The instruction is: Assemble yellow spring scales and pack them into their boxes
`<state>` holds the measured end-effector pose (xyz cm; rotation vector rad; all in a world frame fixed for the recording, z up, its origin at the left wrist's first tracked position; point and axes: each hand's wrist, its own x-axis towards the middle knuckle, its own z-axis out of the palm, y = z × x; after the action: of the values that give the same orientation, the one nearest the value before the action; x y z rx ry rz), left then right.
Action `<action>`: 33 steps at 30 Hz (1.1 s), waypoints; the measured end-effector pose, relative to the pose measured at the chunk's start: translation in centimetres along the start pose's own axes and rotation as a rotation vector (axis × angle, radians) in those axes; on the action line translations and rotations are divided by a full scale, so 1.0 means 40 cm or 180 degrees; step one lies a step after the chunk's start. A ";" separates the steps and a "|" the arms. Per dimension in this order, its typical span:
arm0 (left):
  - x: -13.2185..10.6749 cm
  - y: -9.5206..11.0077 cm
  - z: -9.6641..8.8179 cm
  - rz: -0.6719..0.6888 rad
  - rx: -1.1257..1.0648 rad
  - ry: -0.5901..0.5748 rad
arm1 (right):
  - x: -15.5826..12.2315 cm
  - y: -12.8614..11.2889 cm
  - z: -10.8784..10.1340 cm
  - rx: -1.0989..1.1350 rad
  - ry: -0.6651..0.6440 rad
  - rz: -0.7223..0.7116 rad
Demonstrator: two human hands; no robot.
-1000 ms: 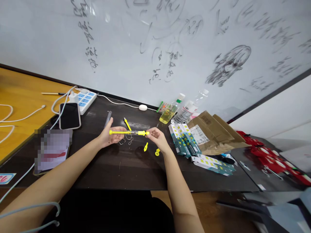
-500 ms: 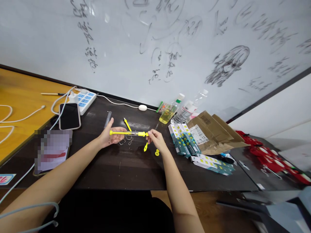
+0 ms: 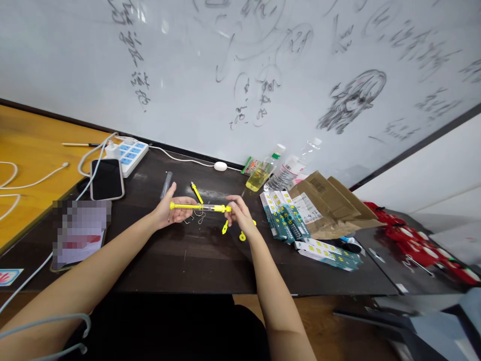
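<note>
A thin yellow rod with a clear middle section (image 3: 208, 207) lies level across both my hands. My left hand (image 3: 171, 210) supports its left end, palm up, thumb raised and fingers behind the rod. At the other end, the fingertips of my right hand (image 3: 240, 216) touch the yellow tip, curled around it. Below that hand, small yellow parts rest on the desk: a flat piece (image 3: 225, 227) and a ring-shaped piece (image 3: 242, 235), partly covered by the hand. Bent metal wires (image 3: 200, 217) lie under the rod. Behind it are another yellow piece with a pointed tip (image 3: 196, 191) and a clear tube (image 3: 166, 185).
Two phones (image 3: 107, 179) and a power strip (image 3: 133, 155) with white cables are on the left. Toward the right stand two bottles (image 3: 263, 170), several green-and-white boxes (image 3: 287, 215) and a brown paper bag (image 3: 330, 205). A whiteboard (image 3: 188, 90) rises behind the dark desk (image 3: 169, 271).
The fingers of my right hand have spread and shifted slightly at the rod's right tip, uncovering more of it. My left hand and the rod stay almost where they were.
</note>
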<state>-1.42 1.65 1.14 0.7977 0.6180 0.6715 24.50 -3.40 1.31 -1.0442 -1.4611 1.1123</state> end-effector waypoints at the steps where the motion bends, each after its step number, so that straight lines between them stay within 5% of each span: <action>1: 0.000 0.000 0.002 0.0003 0.0004 0.0002 | 0.000 0.000 0.001 0.0088 0.0011 -0.0022; 33: -0.002 -0.002 0.011 0.0017 0.0096 -0.0049 | -0.009 -0.014 0.021 -0.0195 0.0183 -0.0108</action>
<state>-1.15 1.35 1.32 0.8321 0.6135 0.6617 23.68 -3.99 1.70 -1.0815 -1.4696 1.0111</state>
